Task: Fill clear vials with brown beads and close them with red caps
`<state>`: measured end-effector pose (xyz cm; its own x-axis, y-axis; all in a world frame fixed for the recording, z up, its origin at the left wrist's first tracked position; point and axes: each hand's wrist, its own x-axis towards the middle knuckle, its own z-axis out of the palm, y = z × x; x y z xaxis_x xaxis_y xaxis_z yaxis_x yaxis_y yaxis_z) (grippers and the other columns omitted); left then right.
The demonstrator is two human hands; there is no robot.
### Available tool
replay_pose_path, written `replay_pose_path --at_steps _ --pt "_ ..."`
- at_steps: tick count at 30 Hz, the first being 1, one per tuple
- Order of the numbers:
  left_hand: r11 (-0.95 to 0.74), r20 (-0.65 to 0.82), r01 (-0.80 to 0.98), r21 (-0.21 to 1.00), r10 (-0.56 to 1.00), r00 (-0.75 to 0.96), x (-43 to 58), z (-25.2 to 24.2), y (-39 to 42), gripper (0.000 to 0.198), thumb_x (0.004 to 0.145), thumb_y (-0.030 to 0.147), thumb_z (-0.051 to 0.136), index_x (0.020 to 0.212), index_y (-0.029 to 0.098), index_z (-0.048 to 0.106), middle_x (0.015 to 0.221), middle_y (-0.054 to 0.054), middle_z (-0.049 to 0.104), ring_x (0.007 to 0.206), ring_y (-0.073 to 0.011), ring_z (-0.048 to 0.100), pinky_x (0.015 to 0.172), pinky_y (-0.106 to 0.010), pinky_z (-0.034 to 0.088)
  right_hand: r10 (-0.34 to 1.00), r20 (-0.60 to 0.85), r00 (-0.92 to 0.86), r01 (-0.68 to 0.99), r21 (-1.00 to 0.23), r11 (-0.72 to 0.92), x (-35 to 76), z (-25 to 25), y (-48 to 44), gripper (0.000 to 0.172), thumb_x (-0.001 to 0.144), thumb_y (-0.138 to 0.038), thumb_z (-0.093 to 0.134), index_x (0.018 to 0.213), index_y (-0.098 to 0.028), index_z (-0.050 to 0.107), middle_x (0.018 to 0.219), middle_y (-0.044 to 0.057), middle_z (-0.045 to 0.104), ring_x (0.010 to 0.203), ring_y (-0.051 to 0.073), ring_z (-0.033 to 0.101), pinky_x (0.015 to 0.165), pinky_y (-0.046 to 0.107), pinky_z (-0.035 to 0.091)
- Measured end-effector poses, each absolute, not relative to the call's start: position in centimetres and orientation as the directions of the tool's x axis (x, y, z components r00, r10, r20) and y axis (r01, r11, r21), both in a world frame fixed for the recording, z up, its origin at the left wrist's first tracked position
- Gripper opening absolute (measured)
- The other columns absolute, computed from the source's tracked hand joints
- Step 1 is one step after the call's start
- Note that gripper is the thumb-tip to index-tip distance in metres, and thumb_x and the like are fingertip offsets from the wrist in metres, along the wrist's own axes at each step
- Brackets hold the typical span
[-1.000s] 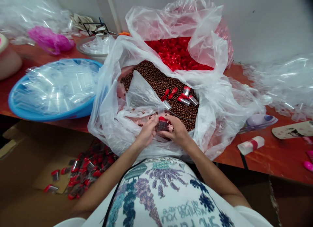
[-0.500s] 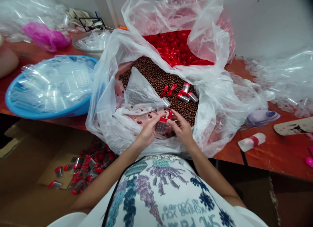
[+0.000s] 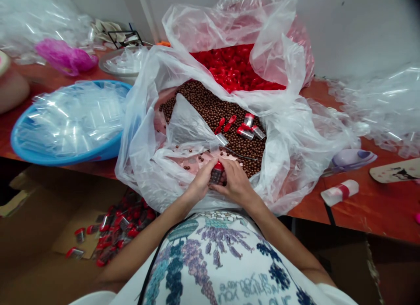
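Note:
Between my two hands is a small clear container (image 3: 216, 175) with a red top and dark balls inside. My left hand (image 3: 201, 181) grips its left side, and my right hand (image 3: 236, 180) closes round it from the right, fingers over the red top. Both are at the near edge of a big white plastic bag (image 3: 141, 165) that holds many brown balls (image 3: 210, 104). On the balls lie several clear tubes with red caps (image 3: 248, 120), loose red caps (image 3: 230, 123) and a clear tube (image 3: 222, 140).
A blue basin (image 3: 65, 158) of clear tubes stands at left. Behind is a bag of red caps (image 3: 229, 66). A cardboard box (image 3: 39, 235) below holds filled containers (image 3: 123, 222). A purple-white scoop (image 3: 354, 158) and a white roll (image 3: 340, 192) lie at right.
The red piece in my right fingers now sits at the container's top, and my right hand has closed round the container. My hands have moved slightly down. The view has shifted a little.

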<state>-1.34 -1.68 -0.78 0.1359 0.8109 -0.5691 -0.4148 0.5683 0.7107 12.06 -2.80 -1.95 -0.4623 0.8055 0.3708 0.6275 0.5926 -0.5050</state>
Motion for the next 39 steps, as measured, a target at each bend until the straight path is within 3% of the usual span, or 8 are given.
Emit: replay_pose_path --at_steps 8,15,22,24,27,32,36,39 --pt "0.423 -0.477 -0.439 0.793 0.879 -0.014 -1.3 -1.6 -2.5 0.025 0.072 0.04 0.062 0.08 0.016 0.063 0.085 -0.002 0.068 0.084 -0.0176 0.062 0.066 -0.024 0.046 0.701 0.435 -0.564 0.581 -0.395 0.712 12.2 -2.3 -2.1 0.067 0.075 -0.044 0.064 0.128 -0.009 0.042 0.112 0.018 0.059 0.105 0.031 0.053 0.094 0.048 0.045" --pt "0.391 -0.444 -0.443 0.807 0.896 -0.02 -1.1 -1.9 -1.5 0.03 0.074 0.043 0.059 0.084 0.016 0.064 0.084 -0.002 0.068 0.086 -0.0186 0.06 0.072 -0.026 0.047 0.75 0.329 -0.573 0.675 -0.33 0.66 12.8 -0.7 -1.7 0.07 0.079 -0.042 0.06 0.137 -0.011 0.035 0.127 0.019 0.052 0.116 0.032 0.048 0.097 0.047 0.041" --pt "0.423 -0.452 -0.356 0.833 0.892 0.003 -0.5 -1.7 -0.5 0.037 0.075 0.049 0.057 0.088 0.015 0.065 0.083 -0.005 0.067 0.084 -0.0214 0.06 0.071 -0.029 0.046 0.692 0.328 -0.643 0.637 -0.274 0.721 13.3 -0.4 0.2 0.065 0.076 -0.051 0.061 0.124 -0.009 0.048 0.114 0.018 0.059 0.105 0.031 0.052 0.091 0.044 0.043" --pt "0.35 -0.352 -0.246 0.904 0.935 0.037 -0.7 -1.7 0.2 0.039 0.078 0.05 0.054 0.091 0.016 0.066 0.089 -0.007 0.067 0.089 -0.0228 0.06 0.077 -0.032 0.045 0.695 0.34 -0.634 0.639 -0.276 0.718 14.1 -0.6 1.3 0.066 0.074 -0.054 0.062 0.123 -0.01 0.049 0.111 0.017 0.06 0.102 0.03 0.053 0.089 0.044 0.044" --pt "0.092 -0.087 0.115 0.989 0.995 -0.051 -1.7 -1.3 1.9 0.037 0.082 0.044 0.054 0.108 0.019 0.064 0.1 -0.008 0.061 0.092 -0.022 0.057 0.087 -0.034 0.042 0.764 0.379 -0.522 0.722 -0.28 0.633 16.1 -0.5 3.8 0.065 0.075 -0.051 0.064 0.125 -0.012 0.049 0.109 0.016 0.06 0.101 0.029 0.054 0.089 0.044 0.045" --pt "-0.13 0.176 0.63 0.765 0.984 -0.01 -3.6 -1.5 5.3 0.042 0.08 0.028 0.059 0.121 0.018 0.061 0.101 -0.01 0.051 0.09 -0.023 0.053 0.089 -0.036 0.041 0.822 0.539 -0.184 0.883 -0.278 0.379 19.7 0.7 7.9 0.068 0.078 -0.038 0.067 0.136 -0.015 0.04 0.121 0.018 0.05 0.11 0.032 0.049 0.092 0.049 0.043" --pt "-0.217 0.148 0.709 0.671 0.976 0.159 -3.8 -2.8 6.0 0.026 0.078 0.023 0.06 0.103 0.02 0.069 0.092 -0.008 0.054 0.092 -0.0254 0.053 0.086 -0.037 0.04 0.795 0.606 -0.009 0.897 -0.346 0.275 20.9 0.9 8.2 0.032 0.09 -0.019 0.045 0.121 -0.014 0.054 0.112 0.015 0.055 0.106 0.026 0.05 0.093 0.043 0.043" --pt "-0.193 0.095 0.661 0.725 0.979 0.182 -3.8 -3.7 5.5 0.028 0.079 0.025 0.058 0.106 0.021 0.068 0.088 -0.007 0.056 0.086 -0.0237 0.055 0.082 -0.035 0.041 0.829 0.558 0.025 0.91 -0.356 0.212 21.2 0.2 7.8 0.031 0.088 -0.008 0.037 0.106 -0.014 0.061 0.098 0.013 0.059 0.095 0.025 0.053 0.088 0.041 0.045"
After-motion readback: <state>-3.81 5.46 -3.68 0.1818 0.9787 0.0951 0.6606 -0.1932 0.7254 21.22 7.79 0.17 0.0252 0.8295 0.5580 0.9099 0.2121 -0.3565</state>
